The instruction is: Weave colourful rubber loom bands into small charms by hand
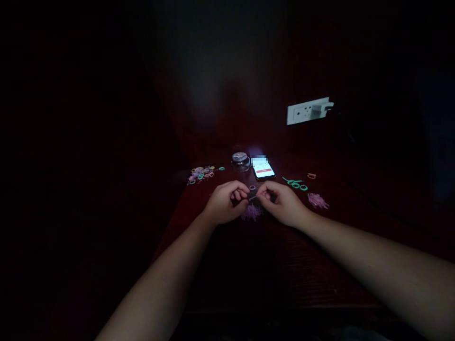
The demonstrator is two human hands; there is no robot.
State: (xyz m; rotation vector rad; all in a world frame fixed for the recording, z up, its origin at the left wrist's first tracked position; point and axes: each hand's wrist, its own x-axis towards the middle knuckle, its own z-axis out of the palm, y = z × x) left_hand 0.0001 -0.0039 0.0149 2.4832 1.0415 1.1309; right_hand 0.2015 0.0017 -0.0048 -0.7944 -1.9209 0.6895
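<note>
My left hand [229,201] and my right hand [280,201] face each other low over the dark table, fingertips curled inward. Between them runs a thin, pale purple band [252,197], pinched by the right thumb and fingers and reaching the left thumb and fingertips. Its exact shape is too small to make out. Just beneath the hands lies a pile of thin purple bands [251,212], partly covered by the left thumb. A small purple ring [252,188] rests beyond the fingertips.
Behind the hands stand a lidded clear jar [241,162] and a lit phone [263,168]. Mixed coloured bands [201,174] lie left. Green rings [295,184], a pink piece [312,175] and a pink pile [317,200] lie right. A wall socket [308,112] holds a plug.
</note>
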